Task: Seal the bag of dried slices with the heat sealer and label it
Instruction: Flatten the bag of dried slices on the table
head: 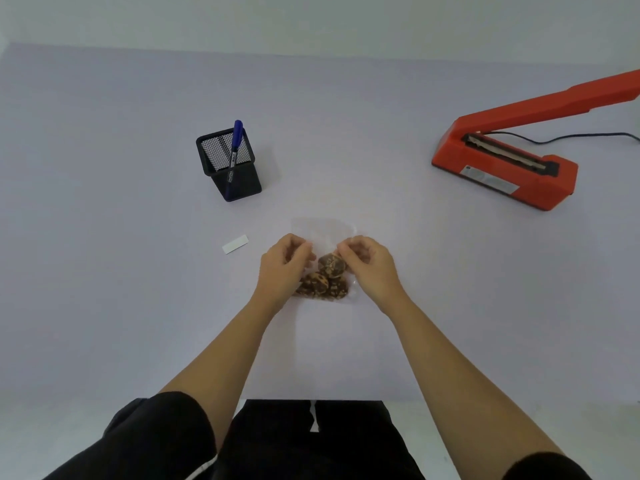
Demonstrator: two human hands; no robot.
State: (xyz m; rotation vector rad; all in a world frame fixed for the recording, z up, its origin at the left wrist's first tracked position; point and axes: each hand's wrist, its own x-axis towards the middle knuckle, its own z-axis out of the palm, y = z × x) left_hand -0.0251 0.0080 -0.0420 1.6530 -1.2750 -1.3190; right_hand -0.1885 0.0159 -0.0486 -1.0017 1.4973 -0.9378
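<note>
Our matte lavender table [104, 271] meets a pale wall [311, 15]. Far right of the clear bag [322, 228] sits the boxy orange heat sealer [502, 168], arm raised; behind-left, a black mesh pen holder [242, 183]. Our left hand [282, 268] and right hand [370, 268] pinch the bag's film; a white label [235, 244] lies left.
</note>
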